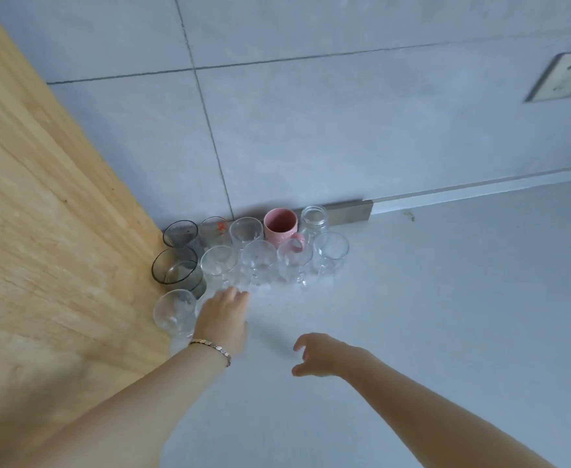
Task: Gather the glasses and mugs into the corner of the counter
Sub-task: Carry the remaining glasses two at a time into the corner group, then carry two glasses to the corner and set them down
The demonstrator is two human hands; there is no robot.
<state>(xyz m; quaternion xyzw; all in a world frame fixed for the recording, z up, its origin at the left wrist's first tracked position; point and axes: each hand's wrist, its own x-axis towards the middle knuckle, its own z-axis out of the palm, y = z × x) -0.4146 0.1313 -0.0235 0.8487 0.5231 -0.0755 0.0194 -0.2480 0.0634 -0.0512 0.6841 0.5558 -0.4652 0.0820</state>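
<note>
Several glasses stand in rows in the counter corner [446, 315], against the tiled wall. A pink mug [279, 225] and a clear jar [315, 217] are in the back row. Two smoky dark glasses [180, 235] sit against the wooden panel. One clear glass [173, 312] stands nearest me. My left hand [223, 319], palm down with a bracelet on the wrist, reaches just right of it, fingertips near the middle row. A faint clear rim shows at the hand's left edge; whether it grips a glass is hidden. My right hand [322, 355] hovers over bare counter, fingers apart and empty.
A tall wooden panel [41, 231] closes the left side. A metal strip [344, 211] runs along the wall base behind the jar. A wall socket [567, 76] is at the upper right. Pale counter stretches to the right.
</note>
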